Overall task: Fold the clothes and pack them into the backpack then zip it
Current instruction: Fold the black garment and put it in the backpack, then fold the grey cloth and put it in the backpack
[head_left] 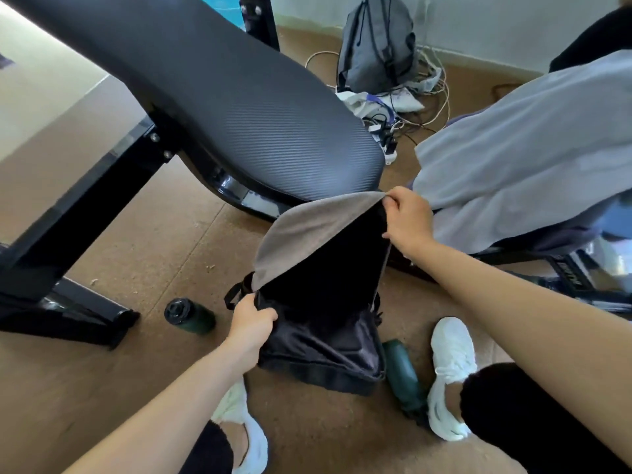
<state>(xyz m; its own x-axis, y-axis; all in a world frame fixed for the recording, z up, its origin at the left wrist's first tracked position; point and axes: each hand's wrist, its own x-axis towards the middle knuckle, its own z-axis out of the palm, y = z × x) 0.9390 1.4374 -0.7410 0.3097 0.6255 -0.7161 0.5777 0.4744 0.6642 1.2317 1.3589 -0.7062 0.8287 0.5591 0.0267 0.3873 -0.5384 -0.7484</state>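
A black backpack (321, 350) stands on the floor between my feet, its main compartment wide open and dark inside. Its grey-lined front flap (307, 230) is pulled up and away from me. My left hand (251, 323) grips the near left rim of the opening. My right hand (408, 220) pinches the top edge of the flap at the far right. A pale lavender garment (526, 145) lies spread over a bench at the right, apart from both hands.
A black padded bench (239, 107) slants across the left and centre. A dark bottle (189, 316) stands left of the backpack; a green bottle (403, 374) lies by my right shoe. A grey backpack (376, 42) and tangled cables (427, 97) sit at the far wall.
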